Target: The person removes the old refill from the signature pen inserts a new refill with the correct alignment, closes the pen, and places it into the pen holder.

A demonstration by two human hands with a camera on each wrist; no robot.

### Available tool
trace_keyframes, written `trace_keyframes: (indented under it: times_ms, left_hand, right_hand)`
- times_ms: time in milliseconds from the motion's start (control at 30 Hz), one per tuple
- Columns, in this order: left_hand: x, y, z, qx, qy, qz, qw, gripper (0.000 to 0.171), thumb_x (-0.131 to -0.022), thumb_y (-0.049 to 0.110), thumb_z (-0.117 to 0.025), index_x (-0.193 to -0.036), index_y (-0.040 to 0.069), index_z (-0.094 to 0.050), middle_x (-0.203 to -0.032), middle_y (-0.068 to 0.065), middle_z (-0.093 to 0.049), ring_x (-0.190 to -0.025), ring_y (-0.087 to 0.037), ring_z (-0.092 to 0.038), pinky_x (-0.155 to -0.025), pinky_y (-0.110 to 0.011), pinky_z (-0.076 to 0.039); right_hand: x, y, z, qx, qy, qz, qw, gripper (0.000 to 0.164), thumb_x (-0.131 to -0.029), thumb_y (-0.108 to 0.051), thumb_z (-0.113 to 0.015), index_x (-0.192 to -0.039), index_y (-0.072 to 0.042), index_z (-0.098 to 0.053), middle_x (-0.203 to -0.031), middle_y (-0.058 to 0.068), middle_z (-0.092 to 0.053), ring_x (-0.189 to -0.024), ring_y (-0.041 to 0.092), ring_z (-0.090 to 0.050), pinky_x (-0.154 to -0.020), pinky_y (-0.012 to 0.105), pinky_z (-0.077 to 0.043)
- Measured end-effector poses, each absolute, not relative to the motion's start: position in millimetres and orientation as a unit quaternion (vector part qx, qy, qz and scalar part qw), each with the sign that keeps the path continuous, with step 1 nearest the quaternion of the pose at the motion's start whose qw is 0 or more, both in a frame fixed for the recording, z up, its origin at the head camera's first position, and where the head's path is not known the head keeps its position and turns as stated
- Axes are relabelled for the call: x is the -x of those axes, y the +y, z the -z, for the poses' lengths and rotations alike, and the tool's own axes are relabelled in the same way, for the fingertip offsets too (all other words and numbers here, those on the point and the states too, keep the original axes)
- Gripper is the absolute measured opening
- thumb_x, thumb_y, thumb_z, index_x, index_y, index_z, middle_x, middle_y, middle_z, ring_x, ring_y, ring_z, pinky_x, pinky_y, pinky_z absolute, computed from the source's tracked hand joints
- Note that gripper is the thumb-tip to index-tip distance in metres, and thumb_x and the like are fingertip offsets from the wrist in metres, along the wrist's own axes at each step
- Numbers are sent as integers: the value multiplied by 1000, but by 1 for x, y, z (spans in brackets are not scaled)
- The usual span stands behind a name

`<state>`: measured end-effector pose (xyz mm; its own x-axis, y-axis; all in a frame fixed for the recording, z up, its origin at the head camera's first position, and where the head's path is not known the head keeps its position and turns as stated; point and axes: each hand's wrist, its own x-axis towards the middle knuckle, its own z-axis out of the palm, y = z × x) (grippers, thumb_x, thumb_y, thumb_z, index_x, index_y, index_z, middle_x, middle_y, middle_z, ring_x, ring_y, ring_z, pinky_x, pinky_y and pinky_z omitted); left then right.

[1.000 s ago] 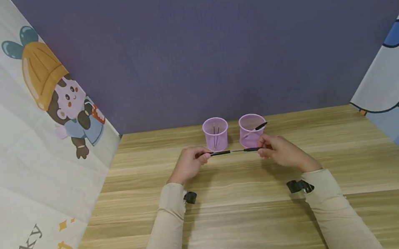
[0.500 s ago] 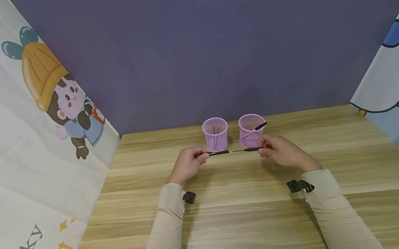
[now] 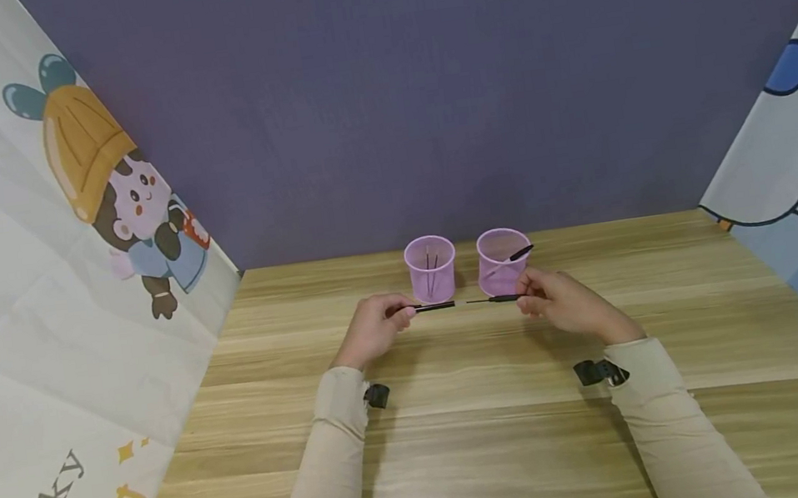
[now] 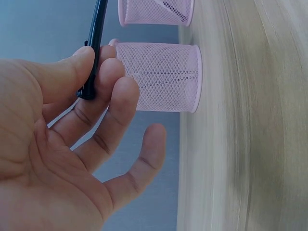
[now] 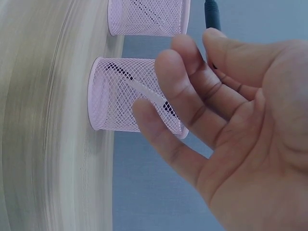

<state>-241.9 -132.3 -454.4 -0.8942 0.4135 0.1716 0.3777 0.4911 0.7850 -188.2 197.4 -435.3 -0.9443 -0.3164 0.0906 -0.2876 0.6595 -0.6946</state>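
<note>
My left hand (image 3: 377, 326) pinches a slim glossy black pen barrel (image 3: 437, 306) between thumb and fingers; in the left wrist view a small clip-like ridge shows on the barrel (image 4: 98, 21). Across from it, my right hand (image 3: 563, 303) pinches a black pen grip piece (image 3: 502, 298), from which a thin rod like a refill (image 3: 477, 302) points left. The two parts lie almost in line, with a small gap between their ends. In the right wrist view the grip piece (image 5: 211, 14) is mostly hidden by fingers. Both little fingers stay extended.
Behind the hands stand two pink mesh pen cups. The left cup (image 3: 449, 283) holds two thin dark rods. A pen (image 3: 521, 253) with black ends leans in the right cup (image 3: 488, 281). A dark blue panel (image 3: 379, 100) rises behind the wooden table (image 3: 487, 456).
My left hand has drawn slightly left with the pen barrel, so the barrel end has come away from the rod's tip. The right hand has hardly moved.
</note>
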Motion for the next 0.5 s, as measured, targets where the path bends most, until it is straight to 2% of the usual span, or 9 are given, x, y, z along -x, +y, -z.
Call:
trace_keyframes:
  times_ms: [200,400,500]
  left_hand:
    - [242,-133,454,-224,867,-446,18,13,-99,13,-67,-101,4,-76,-78,-4,-67,-70,-11,-58,-62,-26,-49]
    - [241,-133,454,-219,868,-445,20,13,-99,13,-67,-102,5,-76,-78,-4,-67,-71,-11,-58,-63,-26,-49]
    - [241,-133,453,-220,869,-444,21,13,-100,14,-66,-102,5,-76,-79,-4,-68,-71,-12,-58,-62,-25,-48]
  right_hand:
    - [190,198,436,168,912,373,14,6,-102,-6,-60,-102,-2,-56,-81,8,-61,-75,26,-59,-59,25,-43]
    - [191,199,437,172,912,373,11,5,-103,-5,-59,-102,-2,-56,-81,8,-62,-74,23,-59,-60,25,-45]
    - [191,199,438,172,911,374,12,7,-103,-7,-59,-102,-1,-55,-82,9,-62,-75,25,-60,-60,25,-45]
